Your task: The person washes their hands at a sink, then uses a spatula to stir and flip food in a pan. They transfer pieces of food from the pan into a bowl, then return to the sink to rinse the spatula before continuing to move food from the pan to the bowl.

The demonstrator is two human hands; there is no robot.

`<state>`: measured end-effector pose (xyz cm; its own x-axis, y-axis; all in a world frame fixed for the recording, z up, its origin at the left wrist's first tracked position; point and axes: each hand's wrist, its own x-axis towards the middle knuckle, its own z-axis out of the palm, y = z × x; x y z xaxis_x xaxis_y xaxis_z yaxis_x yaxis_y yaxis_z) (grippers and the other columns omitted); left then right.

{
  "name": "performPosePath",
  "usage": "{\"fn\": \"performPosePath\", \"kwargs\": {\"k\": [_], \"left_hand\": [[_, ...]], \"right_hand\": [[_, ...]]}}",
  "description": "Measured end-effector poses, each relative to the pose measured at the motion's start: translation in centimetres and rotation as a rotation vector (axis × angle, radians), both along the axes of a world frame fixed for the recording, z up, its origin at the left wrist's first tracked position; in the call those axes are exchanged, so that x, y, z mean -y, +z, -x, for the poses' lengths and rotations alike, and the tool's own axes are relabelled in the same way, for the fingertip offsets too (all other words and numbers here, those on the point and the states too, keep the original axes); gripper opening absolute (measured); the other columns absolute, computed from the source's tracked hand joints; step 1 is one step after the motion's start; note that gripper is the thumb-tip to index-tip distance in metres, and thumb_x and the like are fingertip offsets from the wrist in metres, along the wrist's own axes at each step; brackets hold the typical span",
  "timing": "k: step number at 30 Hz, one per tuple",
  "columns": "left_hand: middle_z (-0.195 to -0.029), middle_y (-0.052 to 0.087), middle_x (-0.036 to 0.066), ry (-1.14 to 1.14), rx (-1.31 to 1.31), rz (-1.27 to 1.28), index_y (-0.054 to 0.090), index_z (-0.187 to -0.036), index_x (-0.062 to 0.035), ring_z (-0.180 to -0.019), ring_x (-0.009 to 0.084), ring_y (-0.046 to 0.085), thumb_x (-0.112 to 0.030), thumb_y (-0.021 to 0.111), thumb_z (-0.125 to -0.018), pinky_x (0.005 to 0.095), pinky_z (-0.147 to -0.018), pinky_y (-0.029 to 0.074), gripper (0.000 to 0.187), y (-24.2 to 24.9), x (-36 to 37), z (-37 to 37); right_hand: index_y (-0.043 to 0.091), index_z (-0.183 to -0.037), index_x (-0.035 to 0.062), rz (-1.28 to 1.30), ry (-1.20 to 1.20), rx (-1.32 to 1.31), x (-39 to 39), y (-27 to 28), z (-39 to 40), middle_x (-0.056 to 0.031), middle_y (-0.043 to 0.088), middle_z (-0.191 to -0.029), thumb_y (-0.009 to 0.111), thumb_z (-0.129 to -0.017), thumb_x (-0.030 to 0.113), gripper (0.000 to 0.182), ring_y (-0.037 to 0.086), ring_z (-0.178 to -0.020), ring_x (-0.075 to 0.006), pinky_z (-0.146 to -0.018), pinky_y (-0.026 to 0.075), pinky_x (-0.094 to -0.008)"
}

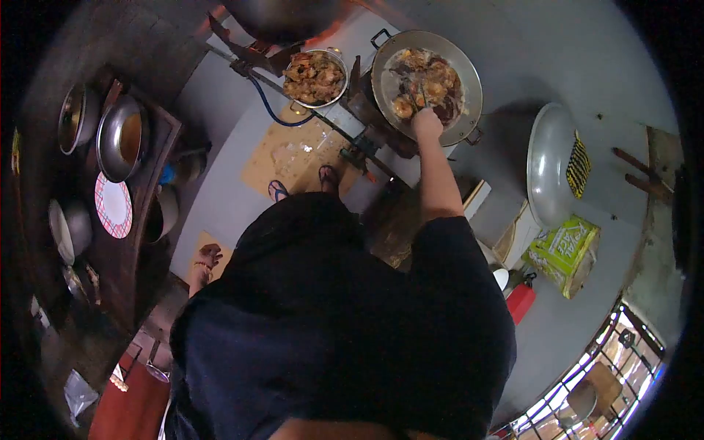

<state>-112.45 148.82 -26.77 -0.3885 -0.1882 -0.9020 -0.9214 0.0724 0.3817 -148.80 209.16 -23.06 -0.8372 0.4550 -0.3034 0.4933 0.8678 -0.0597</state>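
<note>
My right hand reaches over a wide two-handled wok, closed on what look like thin dark tongs. Their tips are in among browned pieces of meat frying in bubbling oil. Left of the wok stands a smaller metal pot, heaped with cooked meat pieces. My left hand hangs low at my side, wearing a bracelet, its fingers loosely apart and nothing visible in them.
A large dark pot sits over a glowing fire at the top. Left, a wooden shelf holds metal bowls and a checked-rim plate. A big metal basin leans at right near a green bag. A blue hose hangs by the burner.
</note>
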Motion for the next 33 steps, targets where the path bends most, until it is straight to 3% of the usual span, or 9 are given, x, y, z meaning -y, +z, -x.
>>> {"fn": "performPosePath", "kwargs": {"k": [2,3,8,11,27,29,30,32,33], "left_hand": [[-0.087,0.055,0.004,-0.532,-0.42,0.066,0.052,-0.091,-0.012,-0.074,0.0155,0.055,-0.02,0.051,-0.075,0.0277,-0.056,0.037,0.018,-4.3,3.4,-5.1],[-0.09,0.055,0.003,0.226,0.136,-0.026,0.051,-0.094,-0.0135,-0.075,0.0162,0.054,-0.025,0.05,-0.076,0.0275,-0.056,0.036,0.021,-7.0,3.9,-6.4],[-0.1,0.052,0.003,0.12,0.144,-0.007,0.046,-0.102,-0.015,-0.076,0.022,0.053,-0.038,0.046,-0.076,0.0302,-0.056,0.035,0.035,-6.9,3.4,-10.8],[-0.099,0.052,0.008,0.753,0.179,-0.552,0.044,-0.106,-0.0112,-0.078,0.0299,0.05,-0.048,0.025,-0.078,0.0346,-0.058,0.036,0.051,-12.6,5.7,-14.7],[-0.085,0.056,0.002,0.198,-0.049,-0.026,0.051,-0.092,-0.0106,-0.071,0.0161,0.056,-0.019,0.05,-0.08,0.0281,-0.06,0.04,0.015,-0.3,2.0,-1.4],[-0.095,0.052,0.012,0.63,-0.142,-1.336,0.049,-0.096,0.0014,-0.09,0.0263,0.051,-0.008,0.046,-0.078,0.0308,-0.075,0.045,0.021,-0.6,3.2,-1.6],[-0.095,0.052,0.012,0.634,-0.143,-1.334,0.049,-0.096,0.0014,-0.09,0.0263,0.051,-0.008,0.046,-0.078,0.0308,-0.075,0.045,0.021,-0.9,2.9,-2.3],[-0.085,0.057,0.002,-0.15,-0.118,0.167,0.051,-0.093,-0.0109,-0.075,0.0158,0.056,-0.017,0.049,-0.08,0.0284,-0.06,0.04,0.014,1.2,0.4,-2.3],[-0.085,0.057,0.002,-0.148,-0.115,0.171,0.051,-0.093,-0.0109,-0.075,0.0158,0.056,-0.017,0.049,-0.08,0.0284,-0.06,0.04,0.014,1.4,0.3,-2.2]], "right_hand": [[0.057,-0.09,0.002,0.01,0.016,0.028,-0.1,-1.5,2.1,-0.0143,0.059,-0.09,0.042,-0.078,0.017,0.024,0.057,-0.084,-0.0259,-0.069,0.046,-0.0364],[0.059,-0.088,0.003,-0.016,0.001,0.095,-0.2,-2.6,3.1,-0.0128,0.059,-0.091,0.042,-0.079,0.018,0.024,0.057,-0.085,-0.0249,-0.068,0.046,-0.0356],[0.062,-0.086,0.0071,-0.046,-0.026,0.149,0.7,-2.4,4.4,-0.0096,0.059,-0.093,0.043,-0.079,0.02,0.023,0.057,-0.087,-0.0232,-0.069,0.046,-0.0334],[0.062,-0.086,0.0087,-0.043,-0.021,0.18,0.1,-2.5,4.5,-0.0088,0.059,-0.092,0.044,-0.079,0.021,0.023,0.057,-0.086,-0.0236,-0.069,0.046,-0.0342],[0.055,-0.086,0.0071,0.553,-0.452,0.196,-6.1,-4.1,0.3,-0.0081,0.056,-0.072,0.048,-0.077,0.028,0.024,0.053,-0.054,-0.0227,-0.048,0.041,-0.0361],[0.054,-0.084,0.0075,0.827,-0.712,0.119,-5.5,-4.3,0.1,-0.0068,0.053,-0.068,0.051,-0.076,0.025,0.02,0.048,-0.041,-0.0182,-0.037,0.037,-0.0329],[0.051,-0.083,0.0088,0.926,-0.768,0.091,-5.0,-4.6,0.3,-0.0051,0.048,-0.063,0.051,-0.076,0.025,0.018,0.044,-0.039,-0.0158,-0.035,0.035,-0.0307],[0.049,-0.082,0.0101,1.028,-0.823,0.069,-4.9,-6.3,1.0,-0.0034,0.044,-0.059,0.051,-0.077,0.025,0.016,0.04,-0.038,-0.0133,-0.034,0.032,-0.0285],[0.049,-0.079,0.0109,1.055,-0.847,0.07,-4.7,-7.6,1.6,-0.0035,0.043,-0.053,0.048,-0.078,0.027,0.016,0.041,-0.04,-0.0139,-0.036,0.033,-0.0284]]}}
